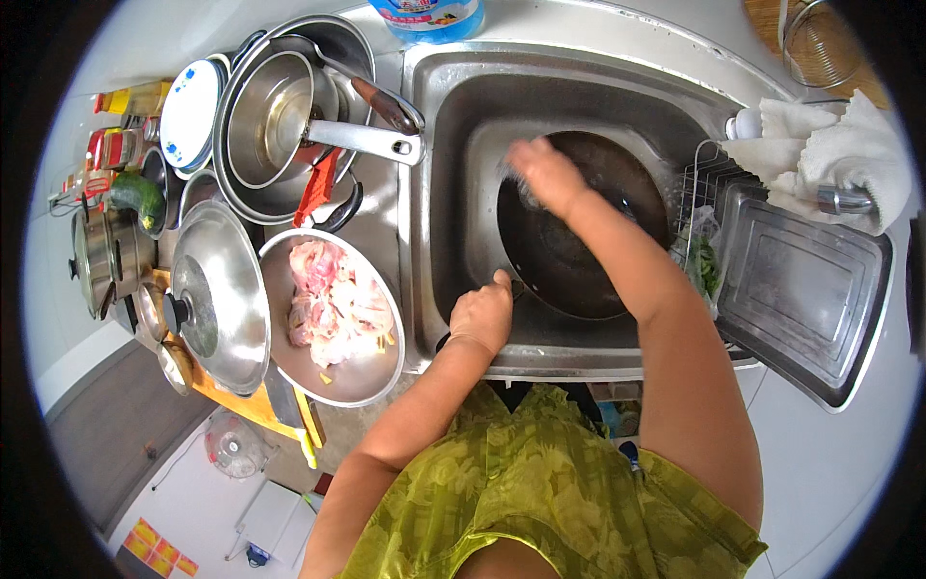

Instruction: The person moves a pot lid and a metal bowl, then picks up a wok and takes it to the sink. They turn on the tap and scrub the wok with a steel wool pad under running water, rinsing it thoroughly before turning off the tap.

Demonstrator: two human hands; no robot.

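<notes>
A dark round frying pan (586, 268) lies tilted in the stainless steel sink (452, 174). My left hand (483, 311) grips its handle near the sink's front side; most of the handle is hidden in the fist. Over the pan's far left rim, my right hand (546, 174) is bent downward and blurred by motion. Something pale and glinting shows under its fingers; whether that is a scrubber or water cannot be made out. The pan's inner surface looks wet.
Left of the sink stands a metal bowl of raw meat (336, 304), beside a domed lid (221, 297) and stacked pots (271, 119). On the right are a wire basket (698, 174), a metal tray (803, 289) and a white cloth (832, 152) around the faucet. A blue detergent bottle (430, 22) stands behind.
</notes>
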